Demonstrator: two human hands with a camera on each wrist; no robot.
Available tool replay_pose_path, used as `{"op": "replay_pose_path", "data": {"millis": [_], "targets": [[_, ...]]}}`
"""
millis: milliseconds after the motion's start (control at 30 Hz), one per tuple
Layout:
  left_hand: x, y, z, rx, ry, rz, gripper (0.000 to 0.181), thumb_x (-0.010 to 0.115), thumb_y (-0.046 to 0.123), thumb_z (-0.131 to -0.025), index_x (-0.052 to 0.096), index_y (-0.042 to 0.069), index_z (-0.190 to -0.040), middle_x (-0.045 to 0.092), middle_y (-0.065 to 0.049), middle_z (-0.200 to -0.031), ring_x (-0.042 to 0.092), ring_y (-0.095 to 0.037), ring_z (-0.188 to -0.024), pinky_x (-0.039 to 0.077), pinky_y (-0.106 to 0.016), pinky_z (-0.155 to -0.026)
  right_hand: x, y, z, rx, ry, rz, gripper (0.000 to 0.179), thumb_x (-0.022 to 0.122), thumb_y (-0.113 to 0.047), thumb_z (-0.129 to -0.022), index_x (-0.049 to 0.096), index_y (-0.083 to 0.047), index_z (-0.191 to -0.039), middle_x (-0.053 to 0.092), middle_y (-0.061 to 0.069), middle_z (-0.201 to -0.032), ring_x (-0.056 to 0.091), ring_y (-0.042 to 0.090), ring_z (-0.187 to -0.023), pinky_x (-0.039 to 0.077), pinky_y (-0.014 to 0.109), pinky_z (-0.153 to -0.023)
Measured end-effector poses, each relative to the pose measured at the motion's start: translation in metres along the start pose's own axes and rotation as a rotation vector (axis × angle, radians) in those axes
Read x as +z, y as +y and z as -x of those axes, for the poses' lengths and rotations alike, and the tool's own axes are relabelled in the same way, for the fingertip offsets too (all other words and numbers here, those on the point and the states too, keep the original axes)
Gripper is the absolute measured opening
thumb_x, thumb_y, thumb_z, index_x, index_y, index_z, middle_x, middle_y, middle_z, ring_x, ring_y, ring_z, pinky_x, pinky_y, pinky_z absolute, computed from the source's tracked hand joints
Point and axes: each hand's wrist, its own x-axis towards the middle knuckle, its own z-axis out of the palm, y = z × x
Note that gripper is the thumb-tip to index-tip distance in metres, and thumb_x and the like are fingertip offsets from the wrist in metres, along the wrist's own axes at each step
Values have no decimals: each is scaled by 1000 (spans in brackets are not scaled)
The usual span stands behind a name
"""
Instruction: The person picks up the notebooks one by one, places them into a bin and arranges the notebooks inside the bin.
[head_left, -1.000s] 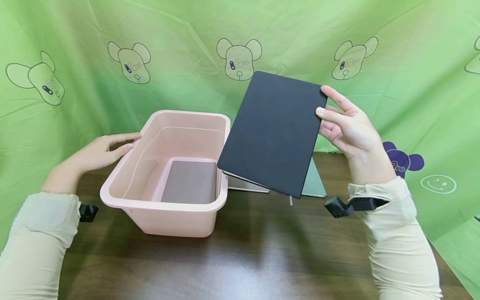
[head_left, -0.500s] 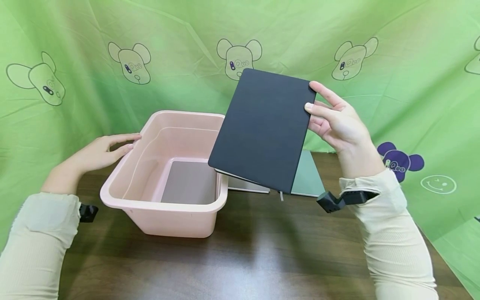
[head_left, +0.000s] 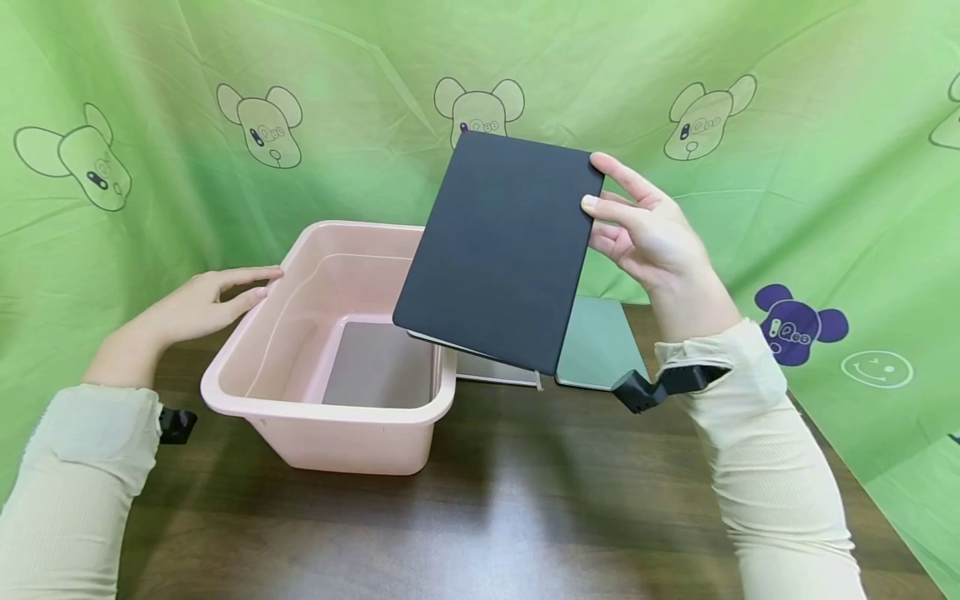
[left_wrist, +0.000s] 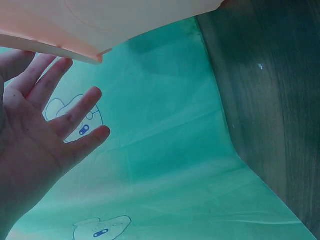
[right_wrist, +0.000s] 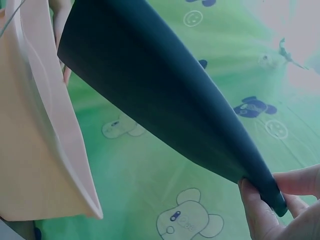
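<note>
My right hand (head_left: 652, 237) pinches a black notebook (head_left: 502, 250) at its upper right corner, thumb on the front cover. The notebook hangs tilted in the air, its lower left part overlapping the bin's right rim in the head view. In the right wrist view the thumb and fingers grip the notebook (right_wrist: 150, 90) by its end. A pink plastic bin (head_left: 375, 442) stands on the table, a grey-brown flat notebook (head_left: 375, 358) lying on its floor. My left hand (head_left: 210, 304) rests its fingertips on the bin's left rim; in the left wrist view its fingers are spread and fairly straight.
On the table (head_left: 480, 533), right of the bin, lie a green notebook (head_left: 603, 342) and a greyish notebook (head_left: 495, 371), the latter mostly hidden behind the black one. A green printed curtain (head_left: 360, 108) hangs behind and along both sides.
My right hand has carried the black notebook leftward and slightly up toward the bin, uncovering more of the green notebook. The left hand and the bin have stayed in place.
</note>
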Motion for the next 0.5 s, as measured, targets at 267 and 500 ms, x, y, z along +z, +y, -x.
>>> {"op": "replay_pose_path", "data": {"millis": [267,500], "targets": [[0,-1,-1,3,0,-2,46,46,31,-97,43,14,-140,44,-20,-143,37,-44,-132,32,-63,-101,13,5,-8,17,14,26,65,61,15,-80,50,-18,-136,64,9,-94,68,24,-69,57,27,-65],[0,-1,-1,-5,-3,-6,47,46,31,-98,43,14,-141,43,-20,-143,37,-44,-132,32,-63,-101,23,10,-18,34,25,45,67,61,13,-81,46,-19,-139,63,7,-92,66,23,-66,55,26,-62]]}}
